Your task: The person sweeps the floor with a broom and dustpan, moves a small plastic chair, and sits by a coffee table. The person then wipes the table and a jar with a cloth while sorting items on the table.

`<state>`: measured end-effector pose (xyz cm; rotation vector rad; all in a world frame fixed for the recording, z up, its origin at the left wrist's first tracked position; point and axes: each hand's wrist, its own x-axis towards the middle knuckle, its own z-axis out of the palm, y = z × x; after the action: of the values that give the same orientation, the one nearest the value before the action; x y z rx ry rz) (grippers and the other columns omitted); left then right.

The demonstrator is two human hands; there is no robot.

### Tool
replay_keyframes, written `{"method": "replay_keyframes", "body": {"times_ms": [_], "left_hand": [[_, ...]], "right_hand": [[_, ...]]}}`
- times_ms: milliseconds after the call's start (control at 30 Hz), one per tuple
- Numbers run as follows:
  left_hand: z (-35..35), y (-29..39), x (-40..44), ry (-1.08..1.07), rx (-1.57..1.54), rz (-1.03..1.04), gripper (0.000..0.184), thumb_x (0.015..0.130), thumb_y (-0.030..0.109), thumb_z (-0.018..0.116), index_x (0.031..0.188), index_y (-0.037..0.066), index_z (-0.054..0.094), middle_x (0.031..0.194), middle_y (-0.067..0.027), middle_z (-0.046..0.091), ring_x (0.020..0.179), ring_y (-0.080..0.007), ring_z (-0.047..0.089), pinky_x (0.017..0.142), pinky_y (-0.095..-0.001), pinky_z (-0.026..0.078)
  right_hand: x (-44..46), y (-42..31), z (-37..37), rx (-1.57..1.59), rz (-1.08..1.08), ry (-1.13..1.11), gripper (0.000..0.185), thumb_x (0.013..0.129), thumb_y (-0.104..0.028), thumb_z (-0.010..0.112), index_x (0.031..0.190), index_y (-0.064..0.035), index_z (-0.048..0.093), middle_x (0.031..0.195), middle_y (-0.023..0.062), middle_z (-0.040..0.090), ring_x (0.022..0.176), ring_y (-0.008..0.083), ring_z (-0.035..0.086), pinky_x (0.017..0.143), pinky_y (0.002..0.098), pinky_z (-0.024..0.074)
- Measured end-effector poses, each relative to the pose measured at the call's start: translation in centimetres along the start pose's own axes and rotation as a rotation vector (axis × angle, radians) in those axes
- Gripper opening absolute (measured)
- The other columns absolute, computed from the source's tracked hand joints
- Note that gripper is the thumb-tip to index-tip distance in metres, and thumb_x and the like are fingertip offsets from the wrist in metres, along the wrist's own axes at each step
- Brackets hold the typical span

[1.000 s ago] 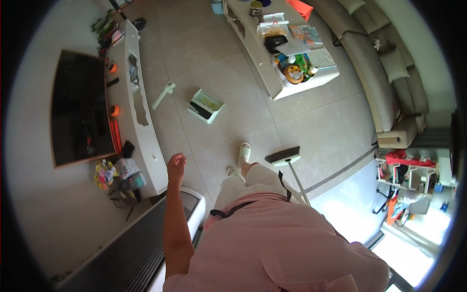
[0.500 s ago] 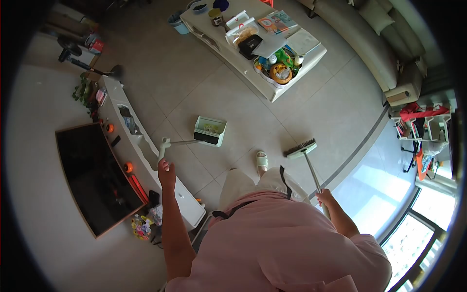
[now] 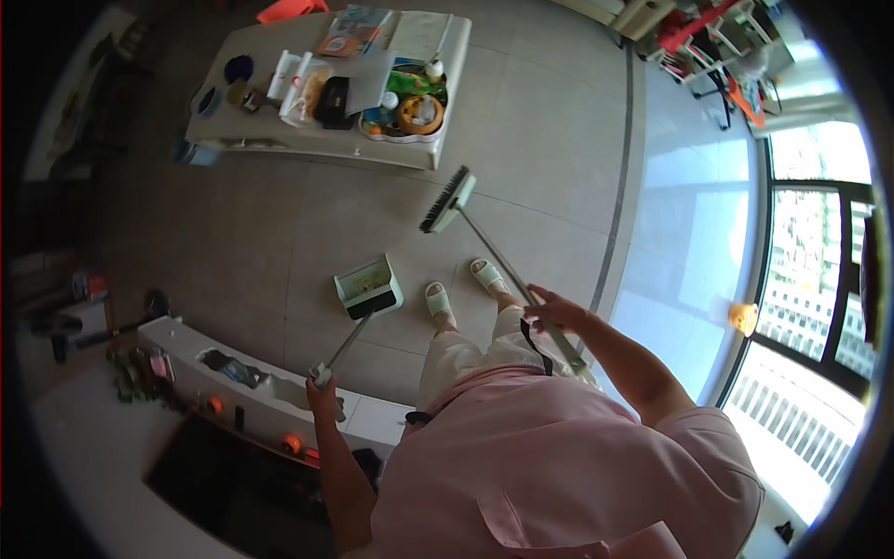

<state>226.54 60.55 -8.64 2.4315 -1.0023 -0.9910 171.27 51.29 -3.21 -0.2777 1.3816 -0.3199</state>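
Observation:
My left hand [image 3: 322,399] is closed around the top of the long handle of a pale green dustpan [image 3: 395,291]. The pan is at floor level, its open side turned away from me, with some yellowish bits inside. In my right hand [image 3: 559,312] is the grey stick of a broom [image 3: 495,252], its fingers round the upper part. The broom's pale green head with dark bristles sits out ahead, near the coffee table's corner and apart from the dustpan. My feet, in pale slippers [image 3: 485,273], stand between the two tools.
A white coffee table [image 3: 307,147] ahead carries a snack tray, books and jars. On the left runs a low white TV cabinet [image 3: 279,391] with a dark television [image 3: 223,475] behind it. Large windows [image 3: 801,270] are to the right, with a shelf [image 3: 712,51] beyond.
My view and body have turned right. The broom head has swung forward and left, closer to the coffee table. The dustpan stays in my left hand, and both slippers now show.

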Motion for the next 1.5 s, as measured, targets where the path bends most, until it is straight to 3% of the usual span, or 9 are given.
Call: {"method": "replay_keyframes", "body": {"times_ms": [167, 400, 600, 800, 900, 1000, 1167, 1333, 1500], "left_hand": [[-0.2, 1.1, 1.2, -0.246, -0.216, -0.224, 0.022, 0.083, 0.021, 0.066, 0.093, 0.005, 0.055, 0.060, -0.0010, 0.052, 0.048, -0.0113, 0.051, 0.046, -0.0274, 0.041], [1.3, 4.1, 1.4, -0.225, -0.296, -0.278, 0.015, 0.083, 0.019, 0.065, 0.087, 0.008, 0.056, 0.060, -0.0006, 0.049, 0.046, -0.0113, 0.048, 0.041, -0.0277, 0.038], [2.9, 10.6, -0.8, -0.351, -0.061, -0.067, 0.021, 0.083, 0.021, 0.067, 0.095, 0.007, 0.058, 0.064, 0.0005, 0.050, 0.047, -0.0075, 0.046, 0.041, -0.0240, 0.037], [7.4, 14.0, -2.1, -0.323, 0.402, 0.388, 0.036, 0.080, 0.023, 0.070, 0.110, 0.004, 0.063, 0.083, -0.0082, 0.067, 0.068, -0.0220, 0.065, 0.064, -0.0343, 0.051], [9.0, 21.3, -7.7, -0.338, 0.495, 0.529, 0.034, 0.079, 0.025, 0.071, 0.104, 0.002, 0.066, 0.093, -0.0139, 0.069, 0.086, -0.0292, 0.067, 0.077, -0.0378, 0.050], [11.1, 23.7, -8.7, -0.370, 0.555, 0.581, 0.033, 0.078, 0.024, 0.072, 0.102, 0.002, 0.066, 0.095, -0.0130, 0.069, 0.088, -0.0254, 0.067, 0.077, -0.0350, 0.049], [15.3, 26.2, -10.7, -0.486, 0.558, 0.778, 0.036, 0.078, 0.027, 0.072, 0.105, 0.004, 0.066, 0.095, -0.0144, 0.068, 0.090, -0.0297, 0.066, 0.076, -0.0375, 0.051], [19.9, 29.4, -12.8, -0.580, 0.721, 0.858, 0.038, 0.078, 0.033, 0.070, 0.110, 0.012, 0.064, 0.097, -0.0135, 0.068, 0.091, -0.0330, 0.064, 0.076, -0.0400, 0.051], [25.0, 30.6, -15.1, -0.677, 0.874, 0.890, 0.037, 0.080, 0.034, 0.067, 0.112, 0.016, 0.063, 0.098, -0.0120, 0.067, 0.092, -0.0338, 0.063, 0.077, -0.0397, 0.051]], "right_hand": [[4.0, 2.8, 4.5, -0.025, -0.090, -0.064, 0.065, 0.087, -0.016, 0.061, 0.144, -0.0084, 0.029, 0.073, 0.0060, 0.056, 0.055, 0.0131, 0.055, 0.045, 0.0284, 0.0471], [6.3, 8.3, -0.2, 0.265, -0.074, 0.070, 0.057, 0.089, -0.019, 0.058, 0.141, -0.0110, 0.036, 0.074, 0.0064, 0.056, 0.055, 0.0139, 0.055, 0.045, 0.0282, 0.0464], [0.9, 16.9, -8.7, 0.575, -0.043, 0.202, 0.052, 0.090, -0.016, 0.056, 0.139, -0.0151, 0.040, 0.071, 0.0053, 0.053, 0.052, 0.0132, 0.052, 0.041, 0.0283, 0.0426], [-5.5, 26.2, -15.6, 0.643, 0.011, 0.437, 0.057, 0.090, -0.013, 0.055, 0.142, -0.0120, 0.034, 0.067, 0.0050, 0.052, 0.049, 0.0127, 0.050, 0.041, 0.0295, 0.0418], [-11.5, 26.7, -17.1, 0.656, -0.082, 0.430, 0.055, 0.090, -0.013, 0.054, 0.142, -0.0104, 0.035, 0.066, 0.0041, 0.051, 0.047, 0.0128, 0.049, 0.041, 0.0305, 0.0421], [-15.7, 25.1, -18.4, 0.396, -0.095, 0.528, 0.052, 0.091, -0.015, 0.053, 0.141, -0.0114, 0.037, 0.066, 0.0029, 0.052, 0.047, 0.0127, 0.049, 0.041, 0.0315, 0.0434], [-13.7, 21.2, -22.6, -0.245, 0.016, 0.744, 0.061, 0.085, -0.019, 0.058, 0.141, -0.0116, 0.034, 0.081, 0.0199, 0.064, 0.056, 0.0244, 0.064, 0.055, 0.0364, 0.0521], [-4.5, 22.3, -26.2, -0.397, 0.009, 0.900, 0.060, 0.086, -0.015, 0.056, 0.140, -0.0081, 0.032, 0.077, 0.0165, 0.066, 0.057, 0.0266, 0.066, 0.052, 0.0387, 0.0532], [-4.7, 24.2, -24.0, -0.064, 0.058, 0.724, 0.052, 0.082, -0.007, 0.052, 0.132, -0.0014, 0.038, 0.076, 0.0193, 0.065, 0.057, 0.0287, 0.066, 0.051, 0.0378, 0.0551]]}}
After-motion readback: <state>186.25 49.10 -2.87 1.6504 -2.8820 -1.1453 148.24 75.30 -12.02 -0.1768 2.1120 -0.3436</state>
